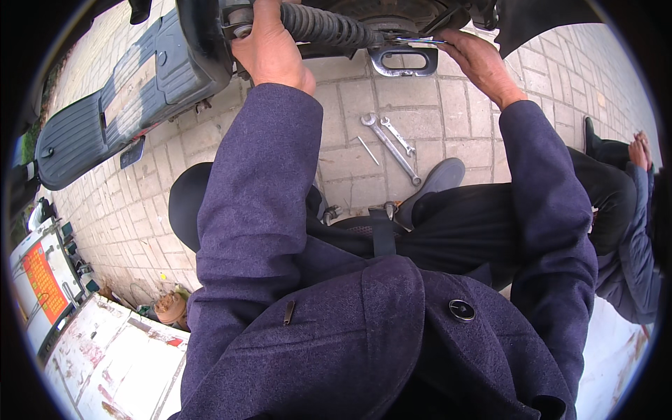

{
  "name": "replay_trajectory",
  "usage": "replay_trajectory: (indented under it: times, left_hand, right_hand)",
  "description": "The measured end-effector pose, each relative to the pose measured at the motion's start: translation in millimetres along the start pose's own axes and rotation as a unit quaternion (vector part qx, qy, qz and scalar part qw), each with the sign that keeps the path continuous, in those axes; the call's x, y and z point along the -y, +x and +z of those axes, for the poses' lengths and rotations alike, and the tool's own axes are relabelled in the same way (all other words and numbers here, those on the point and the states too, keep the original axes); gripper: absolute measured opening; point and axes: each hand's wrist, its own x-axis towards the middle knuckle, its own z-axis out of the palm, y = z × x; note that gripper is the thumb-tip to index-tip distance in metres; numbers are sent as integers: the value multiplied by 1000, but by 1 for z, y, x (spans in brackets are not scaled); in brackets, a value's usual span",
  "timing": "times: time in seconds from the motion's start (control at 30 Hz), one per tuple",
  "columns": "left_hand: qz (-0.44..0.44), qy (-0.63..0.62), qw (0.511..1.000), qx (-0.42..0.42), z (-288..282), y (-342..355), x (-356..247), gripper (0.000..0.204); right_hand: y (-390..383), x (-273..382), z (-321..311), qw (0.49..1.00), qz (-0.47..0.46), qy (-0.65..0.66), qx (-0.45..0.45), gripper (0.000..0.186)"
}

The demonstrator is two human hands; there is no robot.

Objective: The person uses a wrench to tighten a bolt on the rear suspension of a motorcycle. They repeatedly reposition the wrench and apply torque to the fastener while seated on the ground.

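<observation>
At the top of the view, my left hand (271, 56) reaches up against a scooter, next to the upper end of a black coil-spring shock absorber (327, 26). The fingers of that hand are hidden past the picture's edge. My right hand (479, 64) is closed on the end of a slim shiny metal tool (420, 40), whose exact kind I cannot make out. Its other end meets the lower end of the shock absorber. Just below hangs a dark metal bracket (428, 61) with an oblong slot.
On the brick paving (343, 171) lie a large wrench (393, 151), a smaller wrench (397, 136) and a thin metal rod (368, 150). The scooter's grey footboard (84, 136) extends left. Another person (633, 231) sits at right. A worn white vehicle panel (119, 357) stands lower left.
</observation>
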Motion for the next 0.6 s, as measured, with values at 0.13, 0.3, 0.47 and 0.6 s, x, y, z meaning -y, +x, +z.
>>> replay_trajectory:
  times: [0.13,0.3,0.47,0.6]
  left_hand:
    - [11,-4,1000,3,1,0,1,26]
    - [2,-5,1000,-5,4,-2,-3,25]
    - [-5,1,1000,-13,8,-5,-7,23]
    - [-2,-1,1000,-16,9,-7,-8,22]
  right_hand:
    - [2,4,2,1000,23,-18,-10,27]
    - [1,8,-1,999,18,-37,-9,26]
    - [2,0,7,999,23,-38,16,28]
    - [2,-7,21,999,4,-52,-11,26]
